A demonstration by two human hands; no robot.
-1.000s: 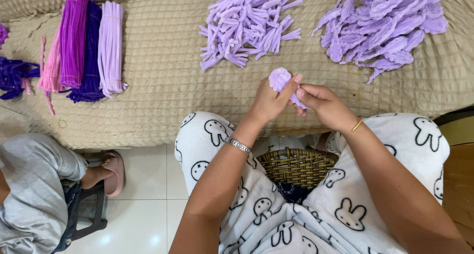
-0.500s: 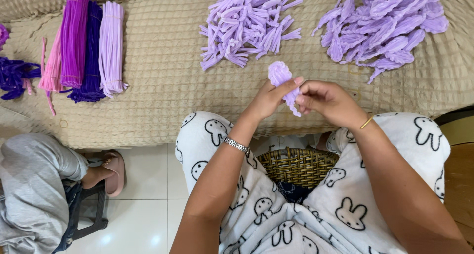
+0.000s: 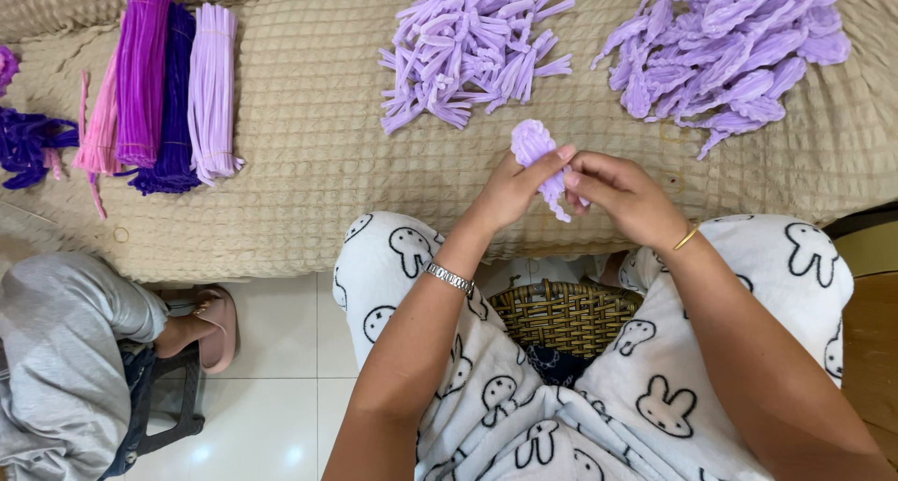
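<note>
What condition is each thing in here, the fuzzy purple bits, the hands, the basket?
Lilac petal piece: bent into a loop, pinched by both hands.
Left hand: closed on the piece.
Right hand: closed on the piece.
Cut lilac stems: loose heap.
Shaped lilac pieces: loose heap.
Straight stem bundles: tied, lying flat.
Wicker basket: upright between the knees.

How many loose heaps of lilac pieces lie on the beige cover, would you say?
2: one heap above the left hand, another heap at the upper right.

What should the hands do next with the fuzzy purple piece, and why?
Probably keep pinching and twisting its lower end. The left hand and right hand both grip the purple piece, whose top is already a rounded loop like those in the shaped pile.
</note>
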